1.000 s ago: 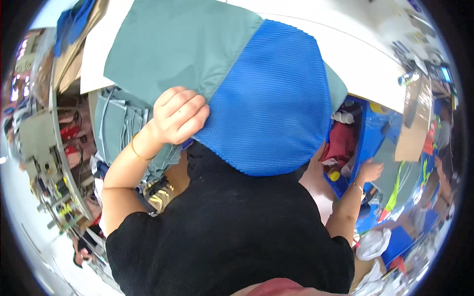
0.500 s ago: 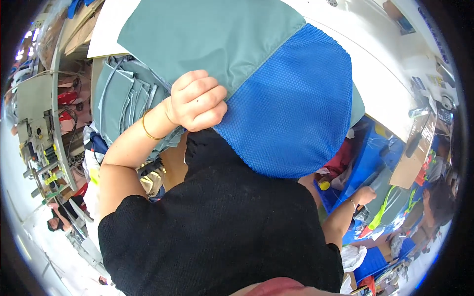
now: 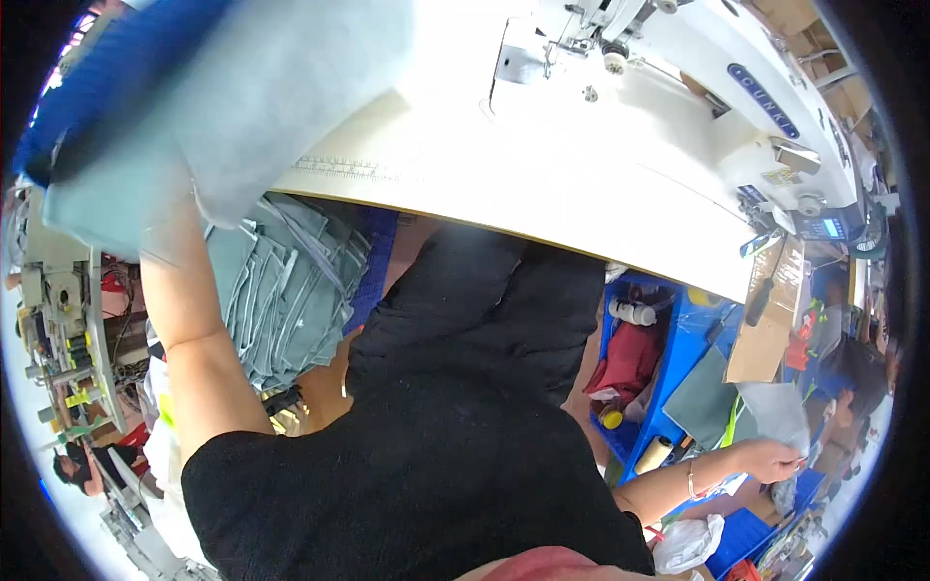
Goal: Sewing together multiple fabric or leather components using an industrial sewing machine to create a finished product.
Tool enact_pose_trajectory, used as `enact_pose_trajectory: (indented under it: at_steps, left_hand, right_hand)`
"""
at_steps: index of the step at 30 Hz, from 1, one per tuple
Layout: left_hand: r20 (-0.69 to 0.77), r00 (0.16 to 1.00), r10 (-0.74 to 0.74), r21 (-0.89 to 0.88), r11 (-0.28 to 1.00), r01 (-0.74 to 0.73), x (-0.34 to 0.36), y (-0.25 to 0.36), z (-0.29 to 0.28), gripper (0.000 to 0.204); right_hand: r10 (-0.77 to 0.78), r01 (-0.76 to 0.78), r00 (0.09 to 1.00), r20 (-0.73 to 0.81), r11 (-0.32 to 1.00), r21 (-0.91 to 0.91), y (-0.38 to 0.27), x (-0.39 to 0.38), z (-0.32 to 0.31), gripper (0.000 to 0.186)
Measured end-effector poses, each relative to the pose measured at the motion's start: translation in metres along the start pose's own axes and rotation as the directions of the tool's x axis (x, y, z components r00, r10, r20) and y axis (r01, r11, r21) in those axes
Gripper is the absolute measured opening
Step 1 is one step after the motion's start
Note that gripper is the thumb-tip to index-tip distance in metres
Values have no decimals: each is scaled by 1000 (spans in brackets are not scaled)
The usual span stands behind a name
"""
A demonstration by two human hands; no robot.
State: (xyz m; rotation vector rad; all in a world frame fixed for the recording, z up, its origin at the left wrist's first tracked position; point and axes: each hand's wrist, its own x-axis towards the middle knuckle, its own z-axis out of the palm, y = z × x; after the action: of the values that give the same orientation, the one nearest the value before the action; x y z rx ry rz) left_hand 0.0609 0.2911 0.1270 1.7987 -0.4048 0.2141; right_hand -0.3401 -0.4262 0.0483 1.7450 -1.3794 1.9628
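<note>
A: Where the left forearm rises to the upper left, a large teal-grey fabric piece (image 3: 281, 87) with a blue mesh panel (image 3: 107, 87) sits blurred over the white table (image 3: 504, 184). Soft, light cloth; the mesh edge shows at the far left.

B: And the left hand?

A: Hidden under that cloth. Only the forearm shows, meeting the fabric's lower edge. Whether the fingers are apart or together cannot be told.

B: The right hand (image 3: 775, 457)?

A: Low at the right, reaching out beside the blue bin (image 3: 678, 358). Fingers pinched together on a grey fabric piece (image 3: 775, 412), which rises from the fingertips.

B: What lies about?

A: Stack of teal-grey cut pieces (image 3: 281, 290) below the table edge, just beside the left forearm. White sewing machine (image 3: 697, 77) on the table, upper right. Thread cones and a red cloth (image 3: 630, 358) in the bin.
</note>
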Motion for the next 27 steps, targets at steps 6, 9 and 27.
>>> enact_pose_trajectory:
  at_steps: [6, 9, 27]
  left_hand:
    - [-632, 541, -555, -573, 805, 156, 46, -89, -86, 41]
    - [-667, 428, -610, -575, 787, 226, 8, -166, -86, 38]
    - [-482, 850, -210, 874, -43, 485, -80, -91, -52, 63]
  right_hand:
    - [-603, 530, 794, 77, 749, 399, -201, -136, -49, 20]
    - [-938, 209, 312, 152, 224, 952, -271, -220, -53, 12]
    - [-929, -60, -122, 350, 359, 931, -320, -245, -14, 44]
